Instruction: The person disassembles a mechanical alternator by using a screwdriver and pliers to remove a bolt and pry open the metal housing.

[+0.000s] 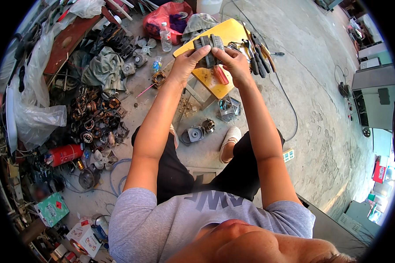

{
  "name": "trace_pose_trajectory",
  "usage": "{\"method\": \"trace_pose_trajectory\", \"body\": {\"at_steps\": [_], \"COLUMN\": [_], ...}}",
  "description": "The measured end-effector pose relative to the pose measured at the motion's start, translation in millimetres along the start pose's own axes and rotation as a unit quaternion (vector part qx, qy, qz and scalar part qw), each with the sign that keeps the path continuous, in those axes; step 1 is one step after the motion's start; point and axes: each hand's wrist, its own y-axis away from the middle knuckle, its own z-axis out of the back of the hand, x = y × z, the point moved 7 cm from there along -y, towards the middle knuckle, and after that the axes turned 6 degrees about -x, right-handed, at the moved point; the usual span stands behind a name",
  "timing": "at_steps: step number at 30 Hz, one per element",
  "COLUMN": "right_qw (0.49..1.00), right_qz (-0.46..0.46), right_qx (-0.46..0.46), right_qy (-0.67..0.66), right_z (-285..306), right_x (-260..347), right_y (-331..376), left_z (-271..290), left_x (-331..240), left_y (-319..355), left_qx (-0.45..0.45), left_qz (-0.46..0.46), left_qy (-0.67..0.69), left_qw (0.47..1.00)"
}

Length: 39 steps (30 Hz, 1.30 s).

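Out over a yellow board (230, 28), both my hands hold a dark grey, ribbed metal part (217, 41) that looks like a piece of a motor. My left hand (186, 65) grips its left side, thumb on top. From the other side my right hand (233, 65) closes on it, thumb almost meeting the left one. Fingers beneath the part are mostly hidden. Just below, a red object (220, 75) lies on the board. Several hand tools with dark handles (260, 63) rest at the board's right edge, near my right hand.
A motor (195, 133) sits on the floor between my feet. Left are a heap of motor parts (92, 109), a red cylinder (65, 154) and fan blades (102, 160). A water bottle (166, 38) and red bag (156, 19) stand beyond. A cable (292, 101) curves right toward a power strip (288, 155).
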Motion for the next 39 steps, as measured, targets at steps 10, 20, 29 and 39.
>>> {"method": "trace_pose_trajectory", "body": {"at_steps": [10, 20, 29, 39], "right_qw": [0.998, 0.987, 0.98, 0.984], "right_qz": [-0.007, 0.024, 0.049, 0.066], "right_qx": [0.068, 0.156, 0.186, 0.166], "right_qy": [0.008, 0.034, 0.047, 0.019], "right_z": [0.9, -8.4, -8.3, -10.4], "right_x": [-9.9, -0.3, 13.9, 13.5], "right_y": [-5.8, -2.0, 8.0, 4.1], "left_z": [3.2, 6.5, -4.7, -3.5], "left_x": [2.1, 2.3, -2.4, -5.3], "left_y": [6.6, 4.8, 3.8, 5.4], "left_qx": [0.042, 0.083, 0.11, 0.068], "left_qz": [0.027, 0.032, 0.004, -0.016], "left_qy": [-0.019, -0.024, -0.043, -0.009], "left_qw": [0.999, 0.996, 0.993, 0.998]}}
